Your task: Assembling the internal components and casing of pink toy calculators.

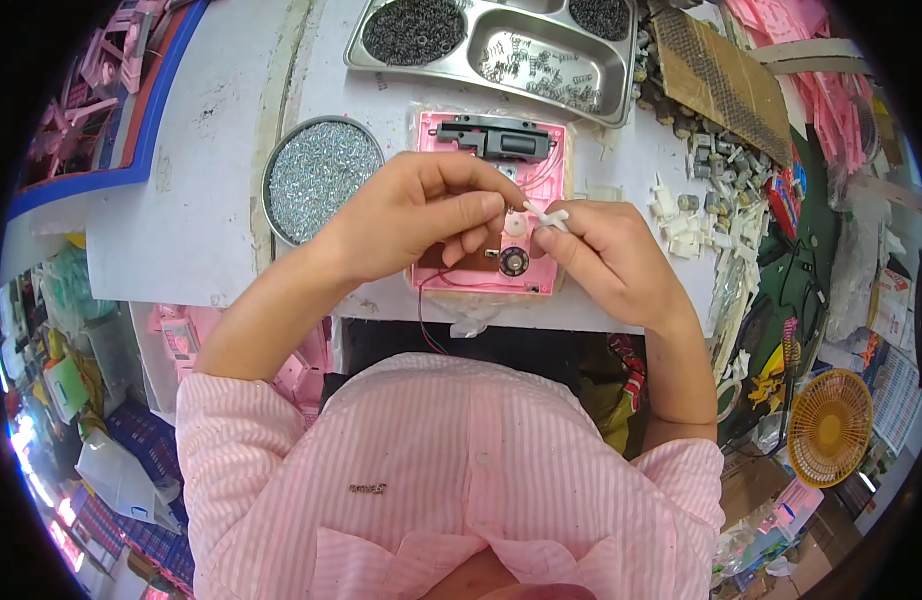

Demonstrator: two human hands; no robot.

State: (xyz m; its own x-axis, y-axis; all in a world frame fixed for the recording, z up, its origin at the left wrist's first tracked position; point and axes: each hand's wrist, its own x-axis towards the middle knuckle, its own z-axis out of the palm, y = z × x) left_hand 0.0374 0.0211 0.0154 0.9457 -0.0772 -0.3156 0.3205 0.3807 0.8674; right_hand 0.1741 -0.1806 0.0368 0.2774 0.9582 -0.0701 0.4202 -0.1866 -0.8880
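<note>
A small white plastic part (553, 217) with crossing arms is pinched between the thumb and fingers of my right hand (611, 255). My left hand (431, 215) is closed close beside it, its index fingertip at the part's left end. Whatever its fingers hold is too small to make out. Beneath both hands lies an open pink plastic housing (548, 190). It carries a black mechanism (496, 138) along its far side, a round black and silver piece (514, 262), a whitish disc (516, 228) and thin wires. My left hand hides part of the housing.
Left of the housing stands a round metal bowl (271, 190) of small silvery pieces. A steel compartment tray (471, 72) with springs and dark small parts is at the back. White plastic parts (681, 220) and cardboard (721, 80) lie right; a yellow fan (831, 428) stands lower right.
</note>
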